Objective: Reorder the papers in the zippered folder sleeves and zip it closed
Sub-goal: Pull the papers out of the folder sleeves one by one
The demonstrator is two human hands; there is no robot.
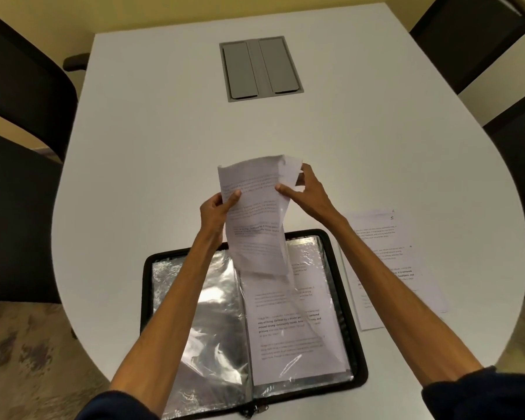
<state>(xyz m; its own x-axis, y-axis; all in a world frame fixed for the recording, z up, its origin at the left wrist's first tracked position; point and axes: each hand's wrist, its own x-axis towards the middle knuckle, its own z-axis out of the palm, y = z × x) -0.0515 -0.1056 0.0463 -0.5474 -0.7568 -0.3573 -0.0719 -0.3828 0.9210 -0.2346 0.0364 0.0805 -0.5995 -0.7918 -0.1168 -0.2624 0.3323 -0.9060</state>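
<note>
A black zippered folder (pixel 331 253) lies open on the white table near its front edge. Its left clear sleeve (pixel 212 313) looks empty; the right sleeve (pixel 291 322) holds a printed page. Both hands hold a few printed sheets (pixel 255 219) in the air above the folder's top edge. My left hand (pixel 217 209) pinches their left edge with the thumb in front. My right hand (pixel 308 190) pinches the right edge, near a sheet corner that curls away at the top. The zipper pulls (pixel 259 409) sit at the folder's near spine.
More printed pages (pixel 388 268) lie stacked on the table right of the folder. A grey cable hatch (pixel 260 68) is set into the table (pixel 164 147) farther back. Dark chairs stand at the left (pixel 22 122) and far right (pixel 479 40).
</note>
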